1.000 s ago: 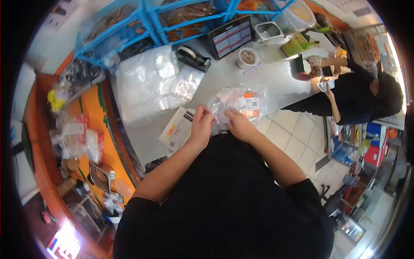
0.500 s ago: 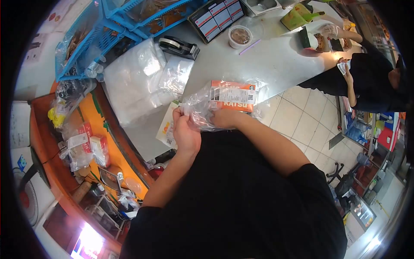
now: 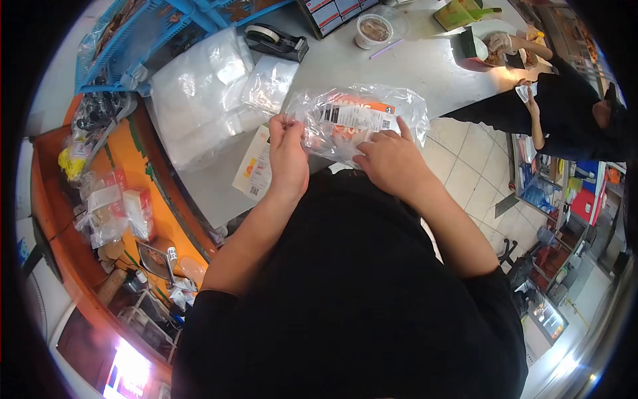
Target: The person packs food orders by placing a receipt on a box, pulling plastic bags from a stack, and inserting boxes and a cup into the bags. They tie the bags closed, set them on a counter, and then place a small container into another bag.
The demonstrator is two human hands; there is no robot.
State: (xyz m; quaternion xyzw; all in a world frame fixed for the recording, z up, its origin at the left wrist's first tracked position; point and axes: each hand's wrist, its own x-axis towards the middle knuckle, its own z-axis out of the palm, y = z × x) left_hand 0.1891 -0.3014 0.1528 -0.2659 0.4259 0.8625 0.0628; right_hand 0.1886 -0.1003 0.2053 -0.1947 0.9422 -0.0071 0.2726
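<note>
Left hand: the left hand is raised with its fingertips pinched shut on the left edge of a clear plastic bag.
Right hand: the right hand lies on the bag's near edge with fingers spread and the forefinger stretched out; the thumb is hidden beneath, so a real grip cannot be told.
Bag: it is stretched between both hands, above the near edge of the grey counter and close to the person's chest. It is crinkled and see-through.
Inside the bag: an orange packet with a white printed label.
Under the left wrist: a printed leaflet lies flat on the counter, partly covered by the hand.
Behind the left hand: a stack of clear bags, with a smaller pile just beside it.
Further back: a black tape dispenser, a round tub of brown food and a thin purple stick near it.
Far left: blue wire racks and an orange ledge crowded with small bagged goods.
Far right: a co-worker in black stands at the counter's end, well apart, with a gloved hand over a food container.
Below right: pale tiled floor.
</note>
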